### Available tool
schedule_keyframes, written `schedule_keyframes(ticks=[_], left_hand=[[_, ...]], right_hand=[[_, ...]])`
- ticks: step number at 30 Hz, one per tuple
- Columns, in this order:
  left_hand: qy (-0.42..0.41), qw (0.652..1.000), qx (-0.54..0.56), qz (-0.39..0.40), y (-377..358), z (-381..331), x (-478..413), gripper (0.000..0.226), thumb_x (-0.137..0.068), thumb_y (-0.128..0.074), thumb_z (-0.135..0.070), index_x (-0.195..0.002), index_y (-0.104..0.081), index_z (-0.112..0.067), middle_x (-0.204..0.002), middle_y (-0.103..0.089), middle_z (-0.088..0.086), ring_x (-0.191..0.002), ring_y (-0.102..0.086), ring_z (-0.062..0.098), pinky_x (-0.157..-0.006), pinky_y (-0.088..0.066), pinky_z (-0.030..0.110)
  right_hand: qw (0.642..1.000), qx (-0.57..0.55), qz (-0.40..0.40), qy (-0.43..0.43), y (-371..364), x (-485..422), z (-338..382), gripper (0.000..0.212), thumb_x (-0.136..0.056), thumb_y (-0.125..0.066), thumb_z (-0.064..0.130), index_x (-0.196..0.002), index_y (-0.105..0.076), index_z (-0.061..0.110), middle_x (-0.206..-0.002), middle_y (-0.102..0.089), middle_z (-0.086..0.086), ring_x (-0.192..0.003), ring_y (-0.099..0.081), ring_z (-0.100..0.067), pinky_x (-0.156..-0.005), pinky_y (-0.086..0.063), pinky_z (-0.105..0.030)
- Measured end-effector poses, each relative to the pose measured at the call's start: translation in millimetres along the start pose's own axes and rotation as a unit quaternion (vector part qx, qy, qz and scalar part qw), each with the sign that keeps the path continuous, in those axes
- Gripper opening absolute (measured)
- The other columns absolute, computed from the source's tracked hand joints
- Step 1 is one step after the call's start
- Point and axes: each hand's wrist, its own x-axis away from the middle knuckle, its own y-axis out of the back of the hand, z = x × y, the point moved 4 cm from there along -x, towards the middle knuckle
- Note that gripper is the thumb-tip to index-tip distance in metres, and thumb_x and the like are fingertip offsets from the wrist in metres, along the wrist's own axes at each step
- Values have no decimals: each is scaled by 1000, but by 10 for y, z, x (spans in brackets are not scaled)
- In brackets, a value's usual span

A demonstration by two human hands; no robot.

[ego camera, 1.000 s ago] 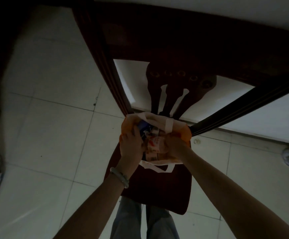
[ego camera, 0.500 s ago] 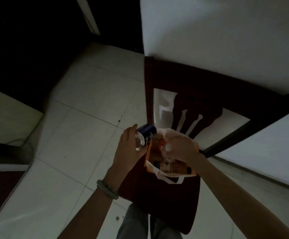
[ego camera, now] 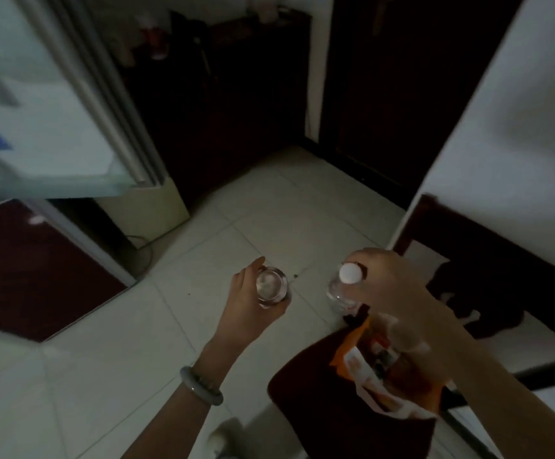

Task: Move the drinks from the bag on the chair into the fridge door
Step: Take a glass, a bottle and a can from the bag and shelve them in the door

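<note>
The left hand (ego camera: 248, 304), curled around a can (ego camera: 272, 287) seen end-on, and the right hand (ego camera: 390, 286), fingers closed round the neck of a white-capped bottle (ego camera: 344, 286), have both come up out of the orange bag (ego camera: 377, 380), where a second ago they were still digging. With the view now swung off the bag toward the pale open fridge door (ego camera: 37, 104), far up and left of it, the pick looks done and carrying begins; both forearms reach forward, the bag left on the dark chair (ego camera: 322, 412) beneath the right wrist.
</note>
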Motion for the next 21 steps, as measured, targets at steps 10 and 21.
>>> schedule_keyframes(ticks=[10,21], left_hand=[[-5,993,-111,-44,1986,1045,552,71,-61,-85,-32,-119,-53,-6,-113,-58,3,-104,-52,21,-88,-32,20],[13,979,-182,-91,3662,1976,940,72,-57,-84,-38,-118,-57,-10,-111,-62,5,-98,-54,23,-86,-39,24]], right_hand=[[995,-49,50,76,-925,-288,2125,18,-62,-73,26,-66,-61,13,-65,-63,-1,-64,-60,-20,-59,-51,-40],[974,-99,126,159,-1781,-446,4003,18,-61,-77,25,-75,-68,18,-70,-68,4,-67,-62,-9,-58,-50,-33]])
